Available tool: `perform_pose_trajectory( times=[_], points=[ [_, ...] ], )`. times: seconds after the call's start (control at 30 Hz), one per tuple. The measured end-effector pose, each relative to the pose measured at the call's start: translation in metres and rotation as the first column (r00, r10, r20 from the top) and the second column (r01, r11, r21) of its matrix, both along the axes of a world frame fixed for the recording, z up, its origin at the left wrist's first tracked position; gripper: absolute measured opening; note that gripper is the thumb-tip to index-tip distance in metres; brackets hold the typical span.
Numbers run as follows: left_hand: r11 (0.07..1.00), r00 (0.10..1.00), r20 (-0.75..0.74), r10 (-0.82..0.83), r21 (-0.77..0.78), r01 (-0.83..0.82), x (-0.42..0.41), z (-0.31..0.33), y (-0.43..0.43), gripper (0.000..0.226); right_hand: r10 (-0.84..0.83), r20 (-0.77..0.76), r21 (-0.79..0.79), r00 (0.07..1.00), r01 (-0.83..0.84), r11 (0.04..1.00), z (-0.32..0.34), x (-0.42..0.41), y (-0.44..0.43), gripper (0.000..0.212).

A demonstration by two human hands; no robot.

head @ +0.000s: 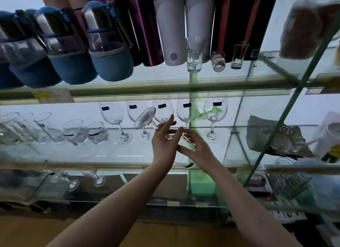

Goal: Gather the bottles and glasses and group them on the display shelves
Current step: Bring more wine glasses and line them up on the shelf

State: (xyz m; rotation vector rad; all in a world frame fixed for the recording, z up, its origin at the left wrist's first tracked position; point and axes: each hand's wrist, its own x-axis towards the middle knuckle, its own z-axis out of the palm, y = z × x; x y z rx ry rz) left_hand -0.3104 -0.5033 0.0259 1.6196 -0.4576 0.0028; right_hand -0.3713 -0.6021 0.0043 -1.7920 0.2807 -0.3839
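I hold a clear wine glass [145,117] tilted in front of the middle glass shelf [110,154], foot up to the left and bowl down to the right. My right hand [197,150] curls round the bowl. My left hand [162,143] lies against the stem with its fingers mostly straight. A row of upright wine glasses [214,116] stands behind them on that shelf, with short tumblers [95,132] to the left. On the top shelf [147,88] stand blue-sleeved bottles [108,44], purple, white and black flasks [171,29] and small glasses [194,53].
Crumpled wrapped glassware [276,136] and a white pot [329,138] fill the right bay. Two wine glasses [93,175] stand on the lower shelf beside dark boxes [165,184]. A green metal upright [287,114] slants down the right side. A bagged item [309,26] sits top right.
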Motion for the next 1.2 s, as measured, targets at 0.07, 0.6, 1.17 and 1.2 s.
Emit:
perform_pose_trajectory(
  times=[0.07, 0.6, 1.17, 1.2],
  points=[
    [0.995, 0.988, -0.148, 0.039, -0.081, -0.051, 0.005, 0.002, 0.004, 0.044, -0.002, -0.024, -0.015, 1.0, 0.002, 1.0, 0.005, -0.001, -0.001, 0.053],
    [0.723, 0.516, -0.733, -0.444, -0.633, -0.276, 0.076, 0.006, 0.096, 0.035, -0.04, 0.199, -0.023, 0.979, 0.045, 0.999, 0.039, 0.057, 0.097, 0.072],
    [0.755, 0.338, -0.732, -0.592, -0.65, -0.087, 0.124, 0.03, 0.182, 0.027, -0.215, 0.257, 0.035, 0.942, 0.214, 0.976, 0.058, 0.126, 0.194, 0.058],
    [0.804, 0.306, -0.771, -0.558, -0.594, -0.029, 0.128, 0.031, 0.187, 0.034, -0.221, 0.26, 0.017, 0.94, 0.225, 0.974, 0.06, 0.128, 0.195, 0.058]
  ],
)
